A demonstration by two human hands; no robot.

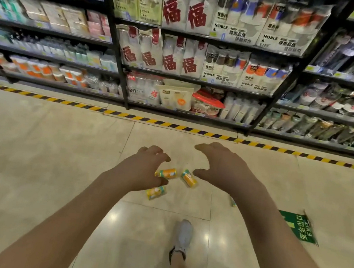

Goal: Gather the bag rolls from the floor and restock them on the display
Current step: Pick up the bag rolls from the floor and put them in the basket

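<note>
Three small yellow bag rolls with green ends lie on the tiled floor: one (166,173) under my left fingertips, one (189,178) between my hands, one (156,192) just below my left hand. My left hand (146,165) hovers over them, fingers spread and curled, holding nothing. My right hand (223,165) is spread open to the right of the rolls, also holding nothing. A sliver of another roll (233,202) peeks out beside my right forearm. The display shelves (191,78) stand beyond.
Black shelving packed with paper cups and packaged goods fills the back. A yellow-and-black hazard stripe (172,125) runs along the floor before it. A green exit sticker (298,228) lies at right. My grey shoe (182,235) steps forward below the rolls.
</note>
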